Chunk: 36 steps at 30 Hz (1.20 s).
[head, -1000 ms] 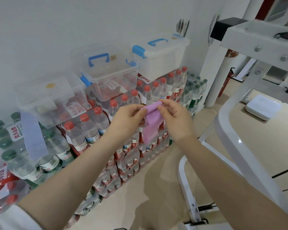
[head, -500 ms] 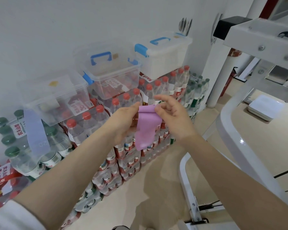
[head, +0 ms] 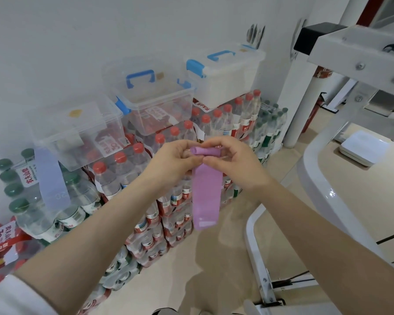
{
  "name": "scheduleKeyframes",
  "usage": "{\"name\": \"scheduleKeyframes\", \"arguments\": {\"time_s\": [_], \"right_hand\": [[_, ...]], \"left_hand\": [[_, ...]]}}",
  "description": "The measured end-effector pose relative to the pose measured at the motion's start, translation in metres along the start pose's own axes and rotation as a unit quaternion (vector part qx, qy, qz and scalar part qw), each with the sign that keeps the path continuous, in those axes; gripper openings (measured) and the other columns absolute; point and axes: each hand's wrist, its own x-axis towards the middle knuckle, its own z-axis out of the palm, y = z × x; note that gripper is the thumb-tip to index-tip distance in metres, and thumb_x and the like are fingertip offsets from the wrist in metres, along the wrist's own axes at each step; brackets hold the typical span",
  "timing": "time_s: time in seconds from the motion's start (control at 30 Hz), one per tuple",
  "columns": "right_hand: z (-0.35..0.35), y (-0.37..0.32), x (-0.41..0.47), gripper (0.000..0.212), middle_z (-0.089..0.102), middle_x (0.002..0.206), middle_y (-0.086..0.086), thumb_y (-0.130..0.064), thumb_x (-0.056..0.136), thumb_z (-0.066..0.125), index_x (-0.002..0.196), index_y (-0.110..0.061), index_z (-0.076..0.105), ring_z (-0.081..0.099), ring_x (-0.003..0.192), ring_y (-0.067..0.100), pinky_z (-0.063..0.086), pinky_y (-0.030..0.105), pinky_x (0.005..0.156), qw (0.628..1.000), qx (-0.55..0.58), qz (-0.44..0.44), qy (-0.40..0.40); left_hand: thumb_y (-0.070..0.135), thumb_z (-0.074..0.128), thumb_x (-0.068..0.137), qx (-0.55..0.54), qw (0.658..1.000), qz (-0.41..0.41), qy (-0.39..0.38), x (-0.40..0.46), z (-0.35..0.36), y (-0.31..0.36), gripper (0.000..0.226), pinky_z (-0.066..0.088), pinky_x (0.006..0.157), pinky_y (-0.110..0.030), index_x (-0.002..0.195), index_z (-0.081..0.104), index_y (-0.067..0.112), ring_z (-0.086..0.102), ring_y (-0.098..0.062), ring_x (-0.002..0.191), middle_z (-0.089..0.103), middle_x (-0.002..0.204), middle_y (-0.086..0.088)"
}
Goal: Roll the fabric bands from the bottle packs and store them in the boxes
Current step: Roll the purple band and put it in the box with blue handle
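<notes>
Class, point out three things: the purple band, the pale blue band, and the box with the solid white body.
purple band (head: 207,196), head view, hanging flat part.
pale blue band (head: 51,178), head view, middle of strip.
white box (head: 225,83), head view, front wall.

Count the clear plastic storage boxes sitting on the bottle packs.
3. A plain clear plastic box on the left, a blue-handled clear box in the middle, a cloudier blue-handled box on the right. Others may be out of view.

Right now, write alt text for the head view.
Two bare hands, left hand and right hand, roll the top of a purple fabric band, its tail hanging loose. Behind, three clear storage boxes sit on stacked bottle packs, where a blue band lies draped.
</notes>
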Motion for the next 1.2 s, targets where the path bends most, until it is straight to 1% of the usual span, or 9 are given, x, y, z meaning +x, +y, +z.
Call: {"name": "scheduleKeyframes", "arguments": {"time_s": [0.17, 0.3, 0.37, 0.47, 0.6, 0.73, 1.0, 1.1, 1.2], "right_hand": [[-0.010, 0.006, 0.011, 0.013, 0.066, 0.087, -0.004, -0.014, 0.092, 0.054, 0.102, -0.012, 0.063, 0.061, 0.073, 0.002, 0.047, 0.012, 0.064, 0.995, 0.030, 0.093, -0.004], [-0.010, 0.010, 0.012, 0.027, 0.066, 0.091, 0.004, -0.028, 0.098, 0.041, 0.107, -0.013, 0.061, 0.063, 0.080, 0.016, 0.054, 0.029, 0.074, 0.951, 0.219, 0.211, -0.049], [-0.008, 0.011, 0.011, 0.020, 0.067, 0.095, 0.005, -0.028, 0.094, 0.050, 0.106, -0.016, 0.060, 0.065, 0.084, 0.018, 0.055, 0.034, 0.079, 0.949, 0.235, 0.200, -0.070], [-0.007, 0.011, 0.010, 0.013, 0.065, 0.093, 0.002, -0.016, 0.085, 0.063, 0.097, -0.020, 0.059, 0.064, 0.082, 0.015, 0.056, 0.030, 0.074, 0.980, 0.133, 0.143, -0.039], [-0.007, 0.004, 0.013, 0.016, 0.061, 0.075, -0.002, -0.017, 0.094, 0.050, 0.083, -0.019, 0.061, 0.059, 0.066, 0.009, 0.051, 0.023, 0.061, 0.988, 0.105, 0.112, 0.031], [-0.007, -0.008, 0.013, 0.014, 0.064, 0.074, -0.003, -0.012, 0.090, 0.057, 0.083, -0.019, 0.067, 0.058, 0.065, 0.005, 0.051, 0.017, 0.061, 0.987, 0.132, 0.076, 0.049], [-0.004, -0.021, 0.012, 0.008, 0.066, 0.071, 0.000, -0.010, 0.081, 0.068, 0.079, -0.016, 0.063, 0.062, 0.065, 0.012, 0.052, 0.024, 0.062, 0.992, 0.090, 0.055, 0.063], [-0.012, -0.022, 0.013, 0.013, 0.067, 0.074, -0.001, -0.006, 0.085, 0.062, 0.081, -0.018, 0.065, 0.063, 0.065, 0.007, 0.053, 0.019, 0.064, 0.994, 0.083, 0.055, 0.037], [-0.014, -0.020, 0.012, 0.018, 0.068, 0.081, 0.001, -0.008, 0.090, 0.056, 0.082, -0.022, 0.063, 0.066, 0.075, 0.015, 0.057, 0.031, 0.074, 0.999, 0.005, 0.034, 0.033]], "left_hand": [[0.016, 0.054, 0.092, 0.114, 0.990, -0.006, -0.085, 0.000, -0.008, 0.003, 0.041, 0.046, 0.069, -0.007, 0.132, 0.044, 0.022, 0.067, -0.003, 0.083, 0.070, 0.083, 0.008], [0.019, 0.049, 0.094, 0.174, 0.979, -0.021, -0.104, -0.001, -0.008, 0.003, 0.045, 0.041, 0.078, -0.015, 0.138, 0.036, 0.018, 0.062, -0.014, 0.094, 0.065, 0.093, -0.002], [0.020, 0.049, 0.094, 0.185, 0.977, -0.029, -0.101, -0.001, -0.009, 0.001, 0.041, 0.042, 0.077, -0.016, 0.134, 0.041, 0.016, 0.060, -0.011, 0.092, 0.066, 0.098, 0.000], [0.020, 0.052, 0.093, 0.180, 0.978, -0.033, -0.104, 0.001, -0.008, -0.004, 0.040, 0.043, 0.072, -0.020, 0.132, 0.044, 0.015, 0.060, -0.002, 0.079, 0.068, 0.091, 0.007], [0.017, 0.054, 0.091, 0.156, 0.983, -0.041, -0.090, 0.001, -0.009, -0.007, 0.037, 0.043, 0.062, -0.014, 0.128, 0.050, 0.016, 0.059, 0.007, 0.060, 0.069, 0.078, 0.008], [0.018, 0.057, 0.089, 0.069, 0.991, -0.053, -0.105, 0.000, -0.007, -0.012, 0.025, 0.052, 0.092, -0.037, 0.113, 0.062, 0.018, 0.067, -0.013, 0.095, 0.071, 0.104, 0.001], [0.013, 0.059, 0.088, -0.043, 0.995, 0.056, 0.069, 0.001, 0.006, -0.004, 0.013, 0.050, 0.086, -0.051, 0.097, 0.068, 0.017, 0.064, -0.040, 0.091, 0.073, 0.091, -0.014], [0.011, 0.062, 0.085, -0.055, 0.993, 0.056, 0.087, 0.001, 0.006, -0.005, 0.011, 0.054, 0.084, -0.042, 0.092, 0.069, 0.017, 0.069, -0.028, 0.083, 0.074, 0.084, -0.007], [0.012, 0.066, 0.083, -0.053, 0.992, 0.050, 0.101, 0.002, 0.006, -0.005, 0.008, 0.057, 0.079, -0.030, 0.088, 0.070, 0.017, 0.070, -0.017, 0.078, 0.074, 0.081, -0.003]]}}
